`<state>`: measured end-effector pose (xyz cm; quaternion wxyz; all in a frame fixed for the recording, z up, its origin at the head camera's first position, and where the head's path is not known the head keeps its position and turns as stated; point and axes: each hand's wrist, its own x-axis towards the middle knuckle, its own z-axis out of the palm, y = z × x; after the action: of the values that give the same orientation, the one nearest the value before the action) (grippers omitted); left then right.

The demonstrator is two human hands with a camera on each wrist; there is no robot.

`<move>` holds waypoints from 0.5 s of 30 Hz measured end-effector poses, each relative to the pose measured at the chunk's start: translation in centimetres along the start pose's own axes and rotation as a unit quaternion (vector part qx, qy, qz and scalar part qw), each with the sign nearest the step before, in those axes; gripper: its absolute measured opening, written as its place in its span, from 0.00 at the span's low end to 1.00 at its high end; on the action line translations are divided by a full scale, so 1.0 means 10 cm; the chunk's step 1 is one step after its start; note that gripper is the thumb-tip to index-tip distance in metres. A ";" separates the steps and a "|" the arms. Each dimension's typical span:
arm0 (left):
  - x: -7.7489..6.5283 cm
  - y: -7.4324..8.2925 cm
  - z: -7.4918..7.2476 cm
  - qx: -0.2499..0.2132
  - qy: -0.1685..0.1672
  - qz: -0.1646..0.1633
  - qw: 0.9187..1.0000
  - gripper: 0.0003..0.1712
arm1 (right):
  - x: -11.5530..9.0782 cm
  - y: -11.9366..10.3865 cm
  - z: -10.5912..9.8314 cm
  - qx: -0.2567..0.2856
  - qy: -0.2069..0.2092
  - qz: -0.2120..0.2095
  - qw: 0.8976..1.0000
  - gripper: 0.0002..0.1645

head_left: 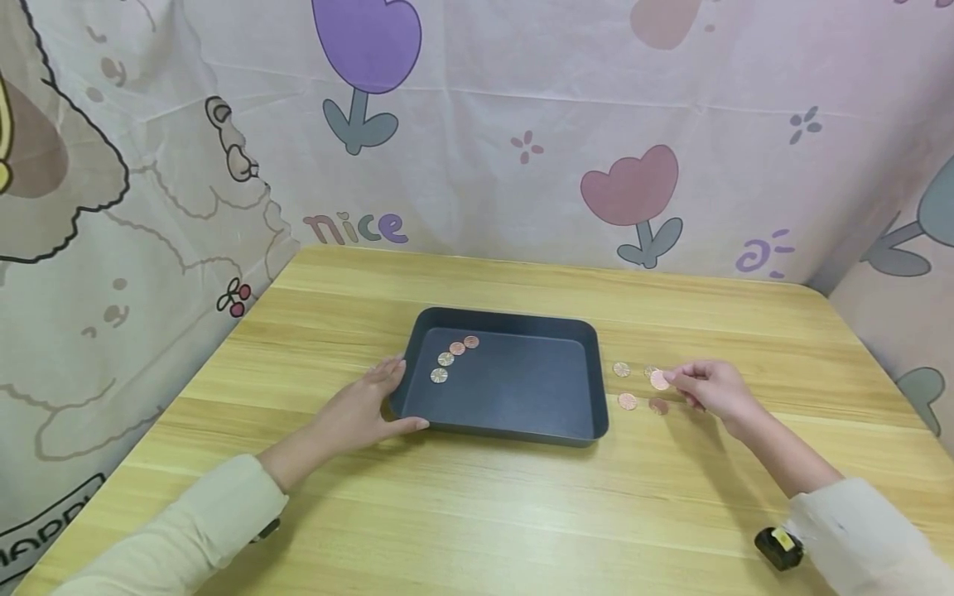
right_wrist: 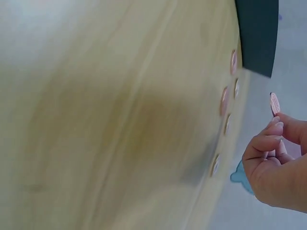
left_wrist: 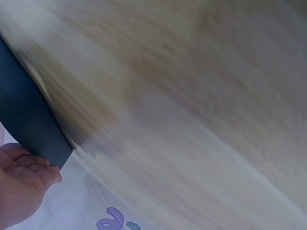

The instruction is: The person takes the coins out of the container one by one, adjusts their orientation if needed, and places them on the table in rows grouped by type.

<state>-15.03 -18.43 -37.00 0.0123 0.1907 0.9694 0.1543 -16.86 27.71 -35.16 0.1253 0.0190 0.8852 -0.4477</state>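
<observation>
A dark baking tray [head_left: 514, 433] sits on the wooden table. Inside, near its left side, several copper and pale gold coins [head_left: 445, 359] lie in a slanting row. My left hand [head_left: 365, 406] rests against the tray's front left corner, fingers at the left wall and thumb along the front rim; the left wrist view shows those fingers [left_wrist: 36, 167] at the wall. To the right of the tray, my right hand [head_left: 715, 389] pinches a copper coin [right_wrist: 274, 103] between thumb and fingertip, raised above the table. Below it lie several more coins [head_left: 628, 401], one partly hidden behind the held coin.
The pale wooden table [head_left: 492, 513] reaches back to a printed cloth [head_left: 477, 165] with flowers and letters. A small black object with a yellow patch [head_left: 779, 548] is beside the right sleeve cuff. Another dark piece [head_left: 266, 531] shows under the left cuff.
</observation>
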 end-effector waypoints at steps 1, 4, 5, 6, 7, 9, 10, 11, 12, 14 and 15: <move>0.00 0.00 0.00 -0.001 0.000 0.000 1.000 0.56 | -0.01 0.03 -0.02 -0.001 -0.004 0.001 1.000 0.16; 0.00 0.00 0.00 -0.006 -0.002 -0.001 1.000 0.56 | -0.02 0.13 -0.09 -0.008 -0.018 0.010 1.000 0.15; 0.00 0.01 0.00 -0.007 -0.003 -0.001 1.000 0.56 | -0.03 0.17 -0.12 -0.012 -0.024 0.014 1.000 0.15; 0.00 0.01 0.00 -0.008 -0.003 -0.001 1.000 0.56 | -0.04 0.20 -0.14 -0.016 -0.029 0.018 0.999 0.14; 0.00 0.01 0.00 -0.007 -0.003 0.000 1.000 0.56 | -0.04 0.23 -0.16 -0.024 -0.033 0.026 0.999 0.14; 0.00 0.01 0.00 -0.007 -0.003 -0.001 1.000 0.56 | -0.05 0.28 -0.20 -0.039 -0.037 0.037 0.998 0.13; 0.00 0.01 0.00 -0.007 -0.003 -0.002 1.000 0.56 | -0.06 0.31 -0.22 -0.047 -0.037 0.043 0.997 0.13; 0.00 0.01 -0.01 -0.006 -0.003 -0.003 1.000 0.56 | -0.06 0.33 -0.23 -0.053 -0.036 0.047 0.997 0.13; 0.00 0.01 -0.01 -0.006 -0.003 -0.003 1.000 0.56 | -0.06 0.35 -0.24 -0.059 -0.036 0.050 0.996 0.13; -0.01 0.01 -0.01 -0.006 -0.003 -0.004 1.000 0.56 | -0.06 0.38 -0.24 -0.069 -0.032 0.054 0.996 0.12; -0.01 0.01 -0.01 -0.006 -0.003 -0.004 1.000 0.56 | -0.06 0.40 -0.24 -0.073 -0.032 0.053 0.995 0.12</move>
<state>-14.94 -18.44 -36.85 0.0171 0.1873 0.9690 0.1599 -16.16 32.09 -36.74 0.1780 0.0427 0.9089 -0.3748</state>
